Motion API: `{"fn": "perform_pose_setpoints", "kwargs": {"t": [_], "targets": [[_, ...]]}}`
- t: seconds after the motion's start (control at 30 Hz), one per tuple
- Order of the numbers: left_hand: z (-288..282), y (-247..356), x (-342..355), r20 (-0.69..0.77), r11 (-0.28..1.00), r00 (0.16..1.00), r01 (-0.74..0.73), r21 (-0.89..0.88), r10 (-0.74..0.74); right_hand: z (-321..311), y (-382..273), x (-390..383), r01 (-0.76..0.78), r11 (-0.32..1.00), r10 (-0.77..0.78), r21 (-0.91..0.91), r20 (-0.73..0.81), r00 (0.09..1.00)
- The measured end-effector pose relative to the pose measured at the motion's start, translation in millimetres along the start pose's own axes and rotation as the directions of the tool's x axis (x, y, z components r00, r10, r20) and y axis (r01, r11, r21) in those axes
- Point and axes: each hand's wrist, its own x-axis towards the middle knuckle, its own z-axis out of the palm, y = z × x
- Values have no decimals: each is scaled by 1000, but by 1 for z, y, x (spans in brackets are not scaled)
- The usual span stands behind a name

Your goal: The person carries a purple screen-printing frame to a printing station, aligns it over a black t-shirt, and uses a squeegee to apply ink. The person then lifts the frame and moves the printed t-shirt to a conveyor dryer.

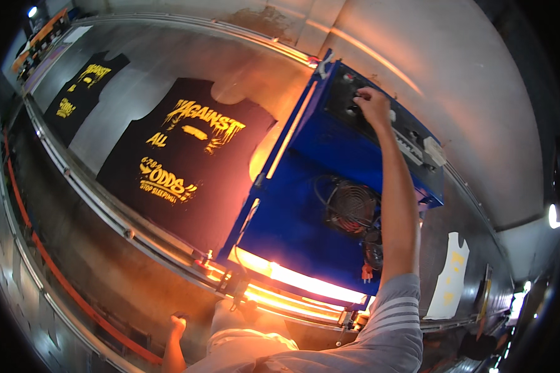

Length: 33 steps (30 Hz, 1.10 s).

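Note:
My right arm reaches up across the blue box-shaped heater (292,205), which glows orange along its lower edges. At its dark control panel (410,121), the fingers of my right hand (372,104) are pinched together on a small knob, mostly covered by them. Low in the view hangs my left hand (178,323), its fingers curled around something small and dark that I cannot make out. Beside the heater, a black sleeveless shirt (186,155) with yellow lettering lies flat on the long printing table (115,118), its nearer side lit orange.
Farther left lies another black printed shirt (84,93). A white printed piece (448,280) lies right of the heater. Metal rails (93,193) edge the table. On the heater's top are a round fan grille (353,205) and a red plug (367,272). An orange-red bar (62,276) runs along the left.

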Motion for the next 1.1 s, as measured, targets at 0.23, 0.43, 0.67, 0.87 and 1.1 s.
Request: {"fn": "perform_pose_setpoints", "kwargs": {"t": [0.23, 0.43, 0.67, 0.87, 1.1], "targets": [[-19, 10, -5, 21, 973, 974, 228, -29, -227, -6, 1, -1, -60, 998, 60, -4, 19, 998], [-50, 27, 5, 83, 989, 987, 132, 67, -138, -1, -2, 4, -157, 988, 158, -5, 33, 987], [-82, 46, 37, 103, 986, 989, 95, 139, -110, 11, -2, 6, -183, 983, 183, -29, 18, 983], [-120, 28, 84, 86, 982, 983, 150, 116, -161, 21, -46, 12, -214, 976, 215, -41, 22, 976], [-143, 79, 122, 99, 912, 962, 207, 353, -256, -21, -59, -55, -192, 977, 208, 91, -229, 951]]}}
